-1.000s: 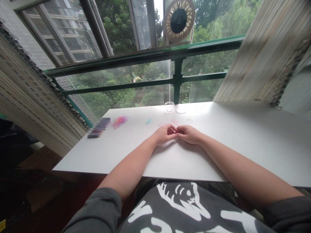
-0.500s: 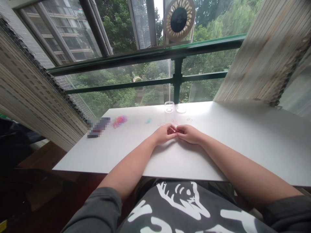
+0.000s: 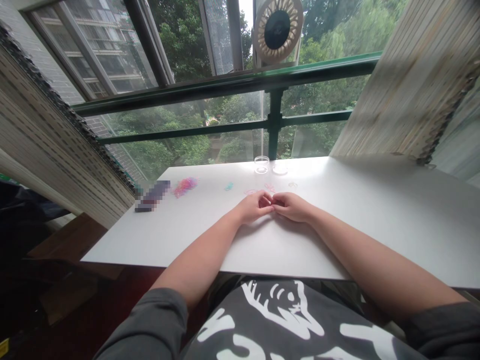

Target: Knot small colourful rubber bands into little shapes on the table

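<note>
My left hand point(image 3: 254, 206) and my right hand point(image 3: 292, 206) meet fingertip to fingertip low over the white table point(image 3: 180, 245). Both are closed in a pinch; whatever lies between the fingers is too small to make out. Just beyond them are small pink loop-like pieces point(image 3: 269, 188), partly behind the fingers. A pale yellowish piece point(image 3: 293, 185) lies past my right hand. Farther left are a small teal piece point(image 3: 228, 186) and a pile of pink, orange and purple pieces point(image 3: 185, 187) that look like thin bands.
A clear round container point(image 3: 261, 165) stands at the table's back edge, beside a clear round lid point(image 3: 279, 168). A blurred-out dark object point(image 3: 153, 196) lies at the left edge. Behind are a green railing point(image 3: 225, 85), a round fan point(image 3: 278, 30) and curtains point(image 3: 378, 100) at both sides.
</note>
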Available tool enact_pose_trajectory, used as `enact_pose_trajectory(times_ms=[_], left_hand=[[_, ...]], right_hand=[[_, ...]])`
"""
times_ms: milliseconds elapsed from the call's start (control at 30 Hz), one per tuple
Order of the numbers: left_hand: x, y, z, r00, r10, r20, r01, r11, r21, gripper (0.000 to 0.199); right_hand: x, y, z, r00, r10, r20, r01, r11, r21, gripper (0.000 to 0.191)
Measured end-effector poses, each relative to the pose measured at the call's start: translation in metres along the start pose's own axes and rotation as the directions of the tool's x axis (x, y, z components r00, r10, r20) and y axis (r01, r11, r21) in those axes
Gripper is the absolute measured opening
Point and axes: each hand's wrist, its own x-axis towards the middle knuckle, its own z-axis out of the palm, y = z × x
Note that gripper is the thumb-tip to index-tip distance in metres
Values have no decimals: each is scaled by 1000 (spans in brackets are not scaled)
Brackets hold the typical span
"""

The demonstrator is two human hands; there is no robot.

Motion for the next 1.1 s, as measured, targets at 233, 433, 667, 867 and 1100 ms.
enact_pose_trajectory(times_ms=[233,433,667,867,1100], left_hand=[[0,-2,0,1000,4,-3,-4,1000,2,28],[1,-3,0,1000,0,-3,0,1000,-4,29],[0,-2,0,1000,-5,-2,5,1000,0,29],[0,-1,0,1000,-4,1,4,1000,2,29],[0,-1,0,1000,3,9,-3,1000,-23,28]], right_hand=[[0,0,0,1000,-3,-3,3,1000,2,14],[0,1,0,1000,-5,-1,5,1000,-2,14],[0,0,0,1000,-6,-6,6,1000,-6,15],[0,0,1,1000,-6,-7,6,1000,-10,15],[-1,-1,1,1000,-5,-17,5,1000,-9,14]])
